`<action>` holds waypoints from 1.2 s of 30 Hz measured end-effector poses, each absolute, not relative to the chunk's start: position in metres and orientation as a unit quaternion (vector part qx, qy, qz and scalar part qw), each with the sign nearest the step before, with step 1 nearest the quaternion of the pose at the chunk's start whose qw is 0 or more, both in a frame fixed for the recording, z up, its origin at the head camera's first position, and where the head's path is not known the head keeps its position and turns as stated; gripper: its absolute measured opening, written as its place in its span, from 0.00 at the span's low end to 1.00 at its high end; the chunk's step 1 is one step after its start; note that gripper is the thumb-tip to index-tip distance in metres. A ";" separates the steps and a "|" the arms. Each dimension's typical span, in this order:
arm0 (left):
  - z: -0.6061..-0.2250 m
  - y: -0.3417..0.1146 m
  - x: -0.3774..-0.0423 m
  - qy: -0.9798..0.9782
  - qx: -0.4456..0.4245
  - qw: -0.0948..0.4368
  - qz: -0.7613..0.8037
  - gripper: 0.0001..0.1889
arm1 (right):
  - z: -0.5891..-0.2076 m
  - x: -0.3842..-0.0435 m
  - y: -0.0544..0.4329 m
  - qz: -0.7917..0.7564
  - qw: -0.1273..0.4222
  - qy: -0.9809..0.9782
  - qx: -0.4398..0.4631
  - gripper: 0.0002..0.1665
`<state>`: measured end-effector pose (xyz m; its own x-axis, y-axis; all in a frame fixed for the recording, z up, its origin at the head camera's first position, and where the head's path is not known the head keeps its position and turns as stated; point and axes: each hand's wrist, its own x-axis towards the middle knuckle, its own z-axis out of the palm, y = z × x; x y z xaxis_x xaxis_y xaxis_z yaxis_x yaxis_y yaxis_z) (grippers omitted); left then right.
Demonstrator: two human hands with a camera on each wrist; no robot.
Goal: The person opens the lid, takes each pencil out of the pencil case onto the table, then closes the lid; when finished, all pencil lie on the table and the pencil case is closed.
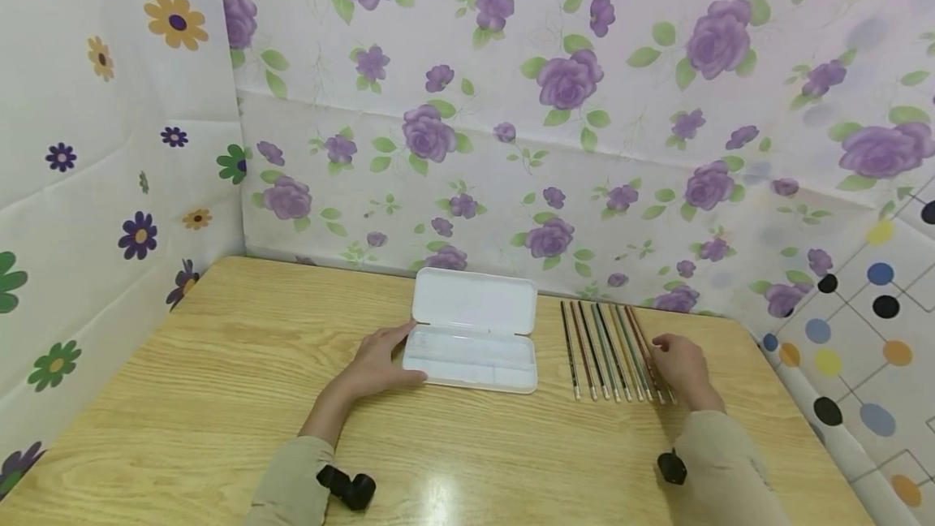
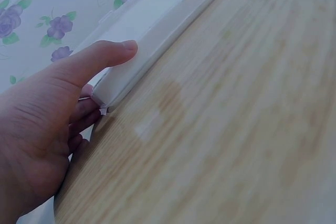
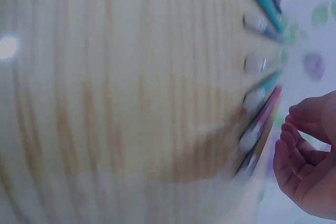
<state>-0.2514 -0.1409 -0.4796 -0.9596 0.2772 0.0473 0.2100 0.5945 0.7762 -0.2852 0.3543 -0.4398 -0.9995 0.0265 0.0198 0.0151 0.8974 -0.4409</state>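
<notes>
A white plastic pencil case (image 1: 470,360) lies on the table with its lid (image 1: 475,300) raised against the back. Its tray shows a divided compartment and nothing in it. My left hand (image 1: 376,364) holds the case's left end, the thumb (image 2: 118,52) on the front wall and the fingers round the corner. Right of the case, several pencils (image 1: 601,351) lie side by side, their white eraser ends toward me. Just beside the rightmost pencil is my right hand (image 1: 682,365), fingers loosely curled. In the right wrist view, nothing shows between the thumb and fingers (image 3: 294,153).
The wooden table (image 1: 219,396) reaches back to a wall cloth with purple roses (image 1: 570,88). A flower-patterned cloth (image 1: 109,185) hangs on the left, a dotted one (image 1: 855,364) on the right. Black wrist cameras (image 1: 349,487) sit on both sleeves.
</notes>
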 end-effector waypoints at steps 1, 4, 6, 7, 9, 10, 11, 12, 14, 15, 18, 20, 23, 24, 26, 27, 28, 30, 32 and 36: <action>-0.480 -0.141 -0.251 0.892 0.137 0.039 0.429 0.50 | -0.438 -0.285 0.349 0.224 0.018 -0.975 -0.005 0.22; -0.481 -0.140 -0.252 0.891 0.133 0.042 0.431 0.50 | -0.429 -0.285 0.327 0.221 0.033 -0.974 0.027 0.21; -0.481 -0.140 -0.252 0.891 0.134 0.042 0.432 0.50 | -0.425 -0.286 0.311 0.216 0.042 -0.974 0.050 0.20; -0.481 -0.140 -0.252 0.891 0.134 0.042 0.432 0.50 | -0.423 -0.286 0.303 0.211 0.047 -0.974 0.062 0.19; -0.481 -0.140 -0.251 0.890 0.133 0.042 0.433 0.50 | -0.420 -0.286 0.286 0.209 0.053 -0.973 0.085 0.19; -0.481 -0.140 -0.251 0.891 0.134 0.041 0.433 0.50 | -0.419 -0.286 0.279 0.207 0.055 -0.972 0.096 0.18; -0.481 -0.140 -0.251 0.891 0.134 0.041 0.432 0.50 | -0.418 -0.286 0.271 0.209 0.052 -0.971 0.107 0.17; -0.481 -0.140 -0.251 0.891 0.134 0.041 0.431 0.50 | -0.418 -0.286 0.264 0.210 0.050 -0.969 0.119 0.17; -0.480 -0.140 -0.251 0.892 0.134 0.040 0.430 0.50 | -0.418 -0.286 0.250 0.218 0.041 -0.965 0.138 0.16; -0.480 -0.140 -0.251 0.892 0.134 0.039 0.430 0.50 | -0.419 -0.286 0.244 0.221 0.036 -0.963 0.148 0.16; -0.479 -0.140 -0.250 0.894 0.135 0.035 0.427 0.50 | -0.420 -0.287 0.225 0.242 0.009 -0.955 0.169 0.15; -0.479 -0.140 -0.250 0.894 0.136 0.033 0.426 0.50 | -0.421 -0.287 0.213 0.253 -0.005 -0.950 0.182 0.14; -0.479 -0.141 -0.250 0.895 0.139 0.029 0.424 0.50 | -0.424 -0.288 0.194 0.261 -0.014 -0.944 0.203 0.12; -0.480 -0.141 -0.250 0.894 0.138 0.029 0.424 0.50 | -0.424 -0.287 0.188 0.265 -0.018 -0.941 0.208 0.11; -0.480 -0.141 -0.251 0.895 0.139 0.028 0.423 0.50 | -0.427 -0.288 0.178 0.271 -0.027 -0.937 0.219 0.10; -0.480 -0.141 -0.251 0.896 0.138 0.028 0.422 0.50 | -0.427 -0.288 0.173 0.275 -0.033 -0.935 0.223 0.10; -0.481 -0.141 -0.251 0.896 0.138 0.029 0.421 0.50 | -0.428 -0.288 0.169 0.277 -0.040 -0.932 0.230 0.10; -0.481 -0.141 -0.252 0.897 0.141 0.029 0.419 0.50 | -0.430 -0.288 0.162 0.284 -0.059 -0.928 0.236 0.10; -0.481 -0.140 -0.251 0.896 0.139 0.034 0.420 0.50 | -0.433 -0.288 0.155 0.283 -0.072 -0.922 0.254 0.10; -0.481 -0.139 -0.251 0.894 0.131 0.038 0.427 0.50 | -0.439 -0.289 0.145 0.278 -0.097 -0.913 0.283 0.10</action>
<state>-0.2508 -0.1393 -0.4807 -0.9629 0.2664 0.0432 0.2013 0.6019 0.7728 -0.2885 0.1453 -0.4394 -0.8213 -0.5702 -0.0191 -0.4625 0.6850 -0.5629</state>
